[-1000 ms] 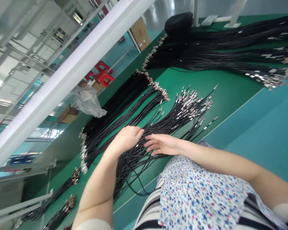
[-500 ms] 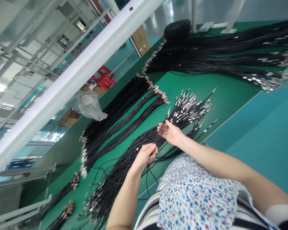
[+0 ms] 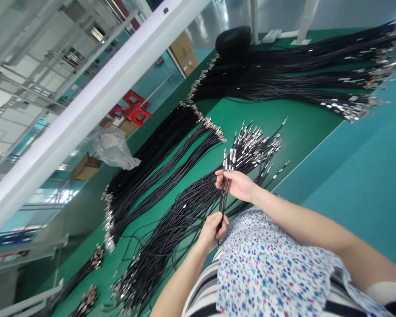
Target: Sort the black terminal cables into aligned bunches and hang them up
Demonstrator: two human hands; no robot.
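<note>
A small bunch of thin black cables with silver metal connectors at the top end is held upright between both hands. My right hand is closed round the bunch just below the connectors. My left hand pinches the same cables lower down, close to my body. Under the hands a loose spread of the same black cables fans over the green table, its connector ends pointing up and right.
Further bundles of black cables lie at the left and across the table's far end. A black round object sits at the far edge. A white beam crosses the upper left. A clear plastic bag lies beside the table.
Both hands left the flat pile and gathered a few cables. The right hand closed round them and raised the connector ends, while the left hand slid down toward my body.
</note>
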